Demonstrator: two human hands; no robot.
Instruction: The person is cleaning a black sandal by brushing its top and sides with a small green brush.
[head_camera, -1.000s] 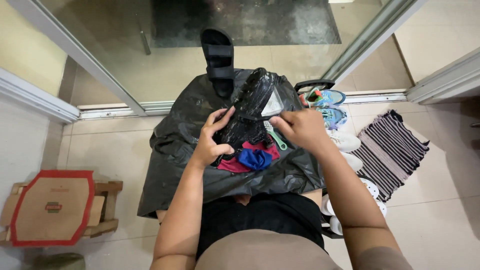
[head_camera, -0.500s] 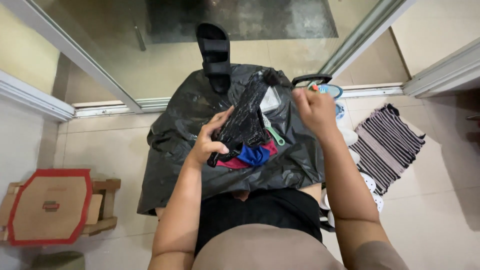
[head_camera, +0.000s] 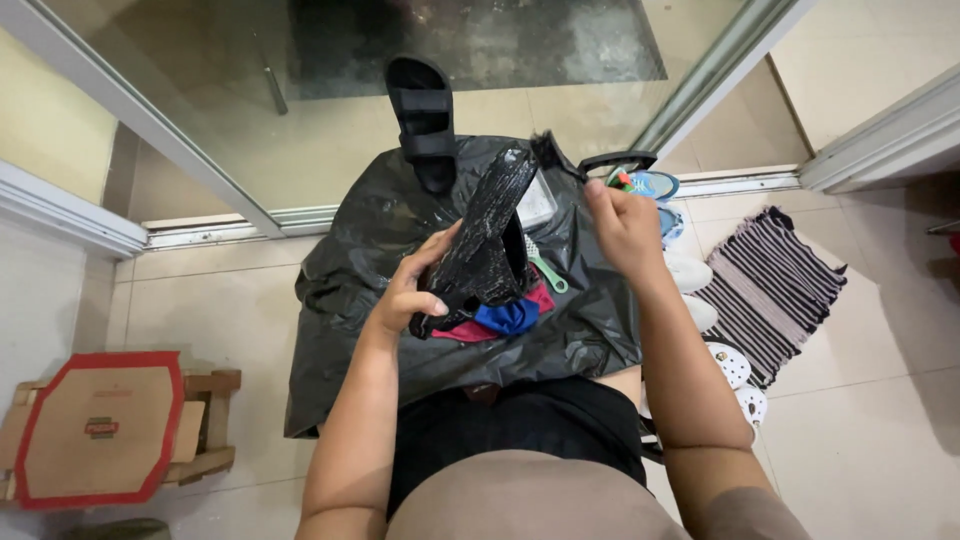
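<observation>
Bare floor tiles (head_camera: 200, 310) lie open left of the black garbage bag (head_camera: 370, 260). On the right, passage is crowded by shoes (head_camera: 690, 275) and a striped mat (head_camera: 780, 285). A black sandal (head_camera: 425, 115) lies just beyond the bag, and a cardboard box (head_camera: 95, 425) on a wooden stool (head_camera: 215, 425) blocks the near left.

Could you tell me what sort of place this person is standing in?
Probably a home entryway by a glass door: shoes lie along the threshold, a striped mat lies on the tiled floor, and a sandal sits just outside.
</observation>
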